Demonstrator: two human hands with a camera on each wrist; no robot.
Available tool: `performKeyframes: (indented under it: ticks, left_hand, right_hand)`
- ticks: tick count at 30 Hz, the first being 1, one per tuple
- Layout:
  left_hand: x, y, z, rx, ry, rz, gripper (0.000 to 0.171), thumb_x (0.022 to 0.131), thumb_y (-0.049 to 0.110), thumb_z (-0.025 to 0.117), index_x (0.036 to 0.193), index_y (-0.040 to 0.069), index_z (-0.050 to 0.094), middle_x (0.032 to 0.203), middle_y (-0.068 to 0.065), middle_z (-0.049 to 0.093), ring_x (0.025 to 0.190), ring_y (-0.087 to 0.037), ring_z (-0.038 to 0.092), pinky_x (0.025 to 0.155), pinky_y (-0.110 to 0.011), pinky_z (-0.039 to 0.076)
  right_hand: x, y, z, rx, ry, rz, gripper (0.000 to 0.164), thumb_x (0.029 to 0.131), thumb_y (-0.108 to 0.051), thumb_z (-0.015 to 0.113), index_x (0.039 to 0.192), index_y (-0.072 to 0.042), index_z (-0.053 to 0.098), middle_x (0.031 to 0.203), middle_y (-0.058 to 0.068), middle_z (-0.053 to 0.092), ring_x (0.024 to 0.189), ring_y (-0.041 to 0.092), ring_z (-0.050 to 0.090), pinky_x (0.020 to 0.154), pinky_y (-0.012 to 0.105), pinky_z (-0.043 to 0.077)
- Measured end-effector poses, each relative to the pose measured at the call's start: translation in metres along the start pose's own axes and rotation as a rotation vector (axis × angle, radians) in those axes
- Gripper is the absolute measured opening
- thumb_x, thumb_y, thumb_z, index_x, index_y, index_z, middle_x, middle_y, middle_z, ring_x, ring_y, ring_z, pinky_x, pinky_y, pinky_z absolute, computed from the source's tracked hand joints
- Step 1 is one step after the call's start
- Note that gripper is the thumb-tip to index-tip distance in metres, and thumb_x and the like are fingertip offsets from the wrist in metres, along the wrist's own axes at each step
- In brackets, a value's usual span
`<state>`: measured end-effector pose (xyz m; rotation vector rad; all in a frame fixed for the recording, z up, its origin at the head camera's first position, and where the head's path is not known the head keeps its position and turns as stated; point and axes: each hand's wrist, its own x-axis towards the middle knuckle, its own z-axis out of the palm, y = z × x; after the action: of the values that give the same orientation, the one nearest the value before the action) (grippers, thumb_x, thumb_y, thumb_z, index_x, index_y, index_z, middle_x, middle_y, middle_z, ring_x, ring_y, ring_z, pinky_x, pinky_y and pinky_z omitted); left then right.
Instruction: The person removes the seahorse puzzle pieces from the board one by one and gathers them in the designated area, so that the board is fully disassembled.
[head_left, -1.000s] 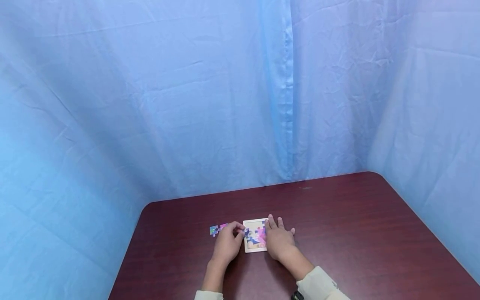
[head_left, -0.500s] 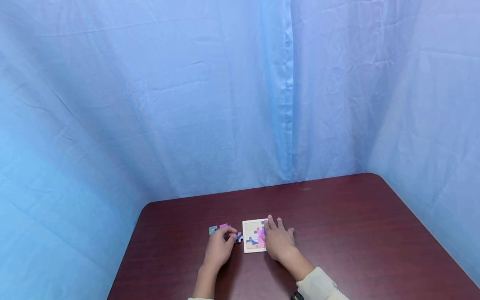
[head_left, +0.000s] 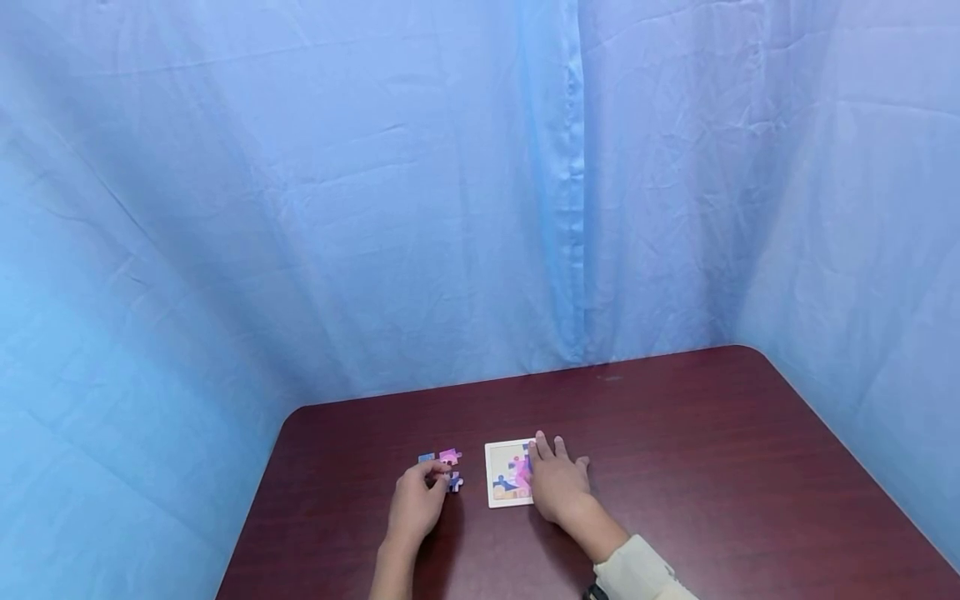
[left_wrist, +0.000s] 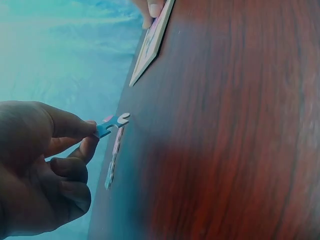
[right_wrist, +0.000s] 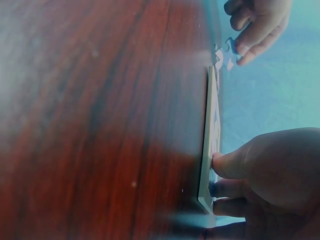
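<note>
1. Left hand (head_left: 416,502): pinching a puzzle piece (left_wrist: 116,121) at the fingertips. Head view sets it close by the loose pieces (head_left: 449,456); left wrist view shows it raised off the counter (head_left: 675,433).
2. Loose pieces: one pink, one blue, the blue partly behind the left hand in head view. They lie between tray and counter's left edge; left wrist view gives them edge-on, flat.
3. Tray (head_left: 489,475): square, pale-rimmed, well in from counter's far edge. Fitted pieces (head_left: 522,473) along its near and right sides; pale floor shows toward its far-left corner.
4. Right hand (head_left: 558,483): on tray's right side, fingers apart. Right wrist view adds the tray's thin side.
</note>
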<state>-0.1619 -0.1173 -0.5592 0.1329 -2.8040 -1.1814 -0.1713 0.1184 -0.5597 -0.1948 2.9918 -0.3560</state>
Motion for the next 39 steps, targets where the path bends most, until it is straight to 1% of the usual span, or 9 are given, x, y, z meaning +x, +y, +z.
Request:
performKeyframes:
  ticks: [3,8,11,14,20,25,31,39]
  left_hand:
    - [0.0,-0.002,-0.003,0.027,0.01,-0.032,0.01,0.095,0.013,0.072,0.102,0.014,0.08,0.097,0.0,0.078,0.088,-0.013,0.067,0.077,-0.039,0.053]
    - [0.0,-0.004,-0.01,0.112,0.034,-0.066,0.008,0.093,0.013,0.073,0.098,0.015,0.078,0.09,0.001,0.073,0.079,-0.014,0.062,0.07,-0.038,0.049]
    - [0.0,-0.006,-0.013,0.158,0.045,-0.077,0.008,0.093,0.013,0.073,0.099,0.014,0.078,0.088,0.001,0.072,0.077,-0.015,0.061,0.068,-0.038,0.049]
    - [0.001,-0.008,-0.016,0.181,0.046,-0.089,0.009,0.094,0.013,0.072,0.1,0.014,0.078,0.089,0.001,0.071,0.077,-0.015,0.061,0.067,-0.039,0.049]
    - [0.003,-0.014,-0.017,0.192,0.042,-0.114,0.011,0.095,0.015,0.072,0.104,0.014,0.078,0.089,0.002,0.071,0.076,-0.014,0.061,0.067,-0.038,0.048]
    - [0.004,-0.017,-0.017,0.192,0.042,-0.121,0.013,0.095,0.016,0.072,0.106,0.014,0.077,0.088,0.003,0.07,0.074,-0.014,0.06,0.066,-0.038,0.047]
    - [0.007,-0.021,-0.016,0.211,0.05,-0.121,0.013,0.095,0.015,0.072,0.107,0.014,0.077,0.085,0.004,0.068,0.071,-0.014,0.058,0.065,-0.037,0.046]
    - [0.008,-0.022,-0.017,0.219,0.058,-0.116,0.012,0.095,0.016,0.074,0.106,0.013,0.077,0.086,0.002,0.068,0.073,-0.015,0.06,0.067,-0.039,0.048]
  right_hand:
    - [0.0,0.001,0.0,-0.003,-0.002,0.0,0.055,0.106,-0.027,0.059,0.155,-0.004,0.051,0.169,0.015,0.041,0.155,0.045,0.039,0.106,0.082,0.037]
    - [0.0,0.0,0.001,-0.006,-0.001,-0.005,0.056,0.105,-0.028,0.059,0.155,-0.003,0.051,0.168,0.015,0.042,0.155,0.046,0.039,0.106,0.082,0.038]
    - [0.0,0.0,0.0,-0.008,0.0,-0.006,0.056,0.106,-0.028,0.059,0.155,-0.003,0.051,0.168,0.015,0.042,0.155,0.046,0.039,0.106,0.082,0.038]
    - [0.0,0.001,0.0,-0.01,-0.002,-0.002,0.055,0.106,-0.028,0.058,0.155,-0.004,0.051,0.169,0.015,0.041,0.155,0.046,0.039,0.106,0.082,0.037]
    - [-0.001,0.0,0.002,-0.019,-0.01,-0.002,0.055,0.106,-0.028,0.057,0.155,-0.004,0.051,0.169,0.014,0.041,0.155,0.045,0.039,0.106,0.082,0.038]
    - [0.0,0.0,0.004,-0.023,-0.017,0.0,0.055,0.107,-0.029,0.056,0.156,-0.004,0.049,0.17,0.014,0.04,0.156,0.045,0.038,0.107,0.082,0.038]
    - [0.0,-0.001,0.003,-0.013,-0.007,-0.002,0.055,0.106,-0.028,0.058,0.155,-0.004,0.051,0.169,0.014,0.041,0.155,0.045,0.039,0.106,0.082,0.038]
    - [-0.002,-0.001,0.001,-0.027,0.004,-0.004,0.054,0.105,-0.027,0.059,0.153,-0.004,0.053,0.168,0.015,0.042,0.154,0.045,0.041,0.105,0.083,0.039]
